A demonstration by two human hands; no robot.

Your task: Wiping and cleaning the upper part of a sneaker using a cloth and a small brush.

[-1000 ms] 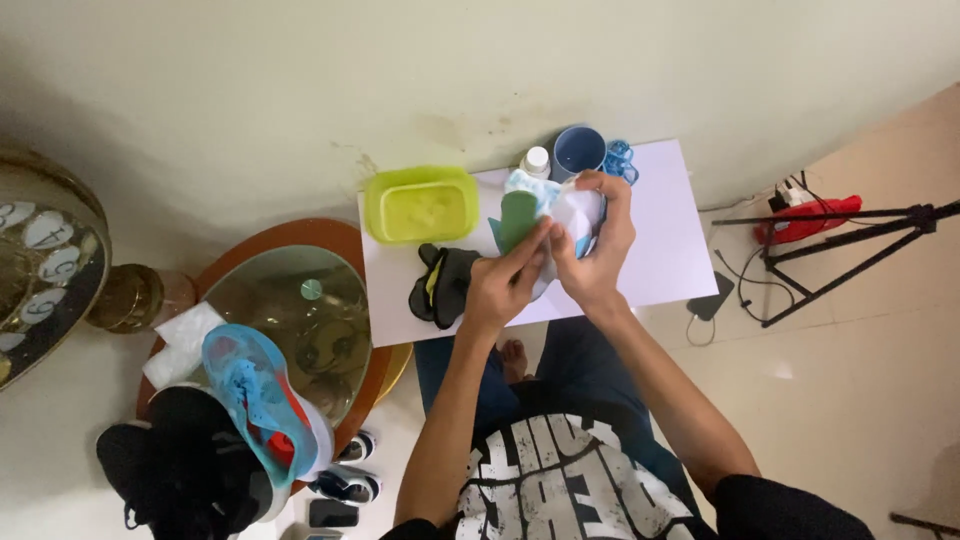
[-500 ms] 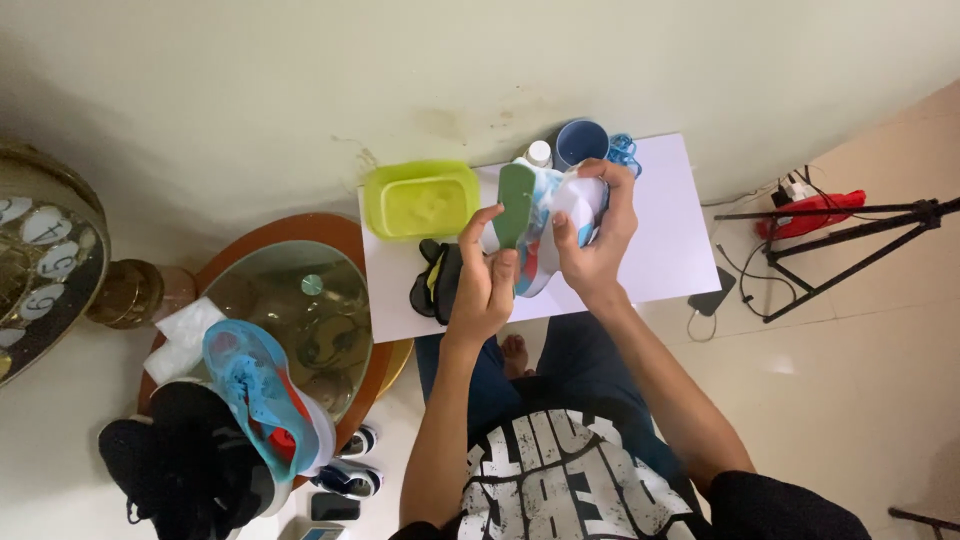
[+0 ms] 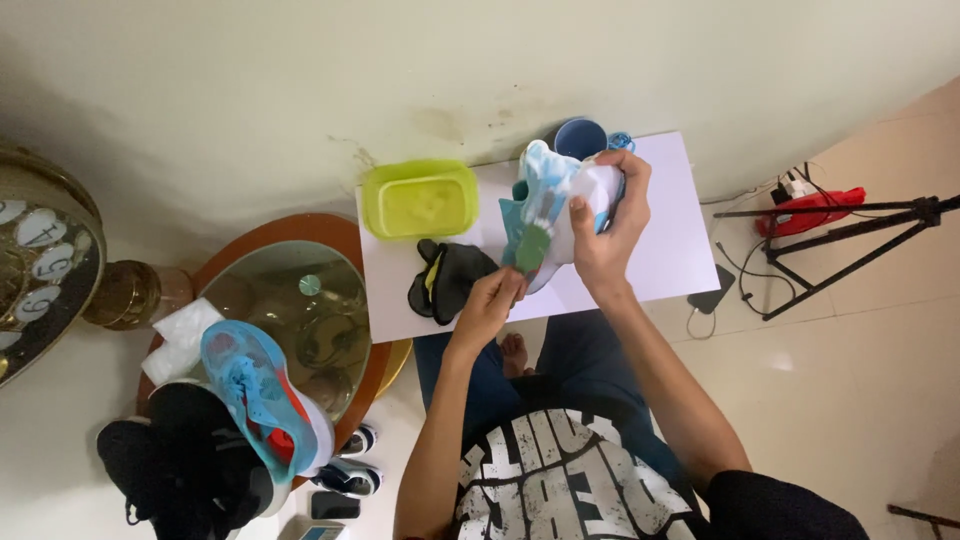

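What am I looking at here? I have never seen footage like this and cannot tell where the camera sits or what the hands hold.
The camera is worn on a person's head and looks straight down, so you see their own arms, lap and a small white table from above. There is no machine, only two bare hands. The right hand grips a white and blue shoe held up over the table. The left hand holds a green brush against the shoe. On the table lie a yellow-green tub, a black cloth and a blue cup. To the left is a round glass table, with another blue shoe near it.
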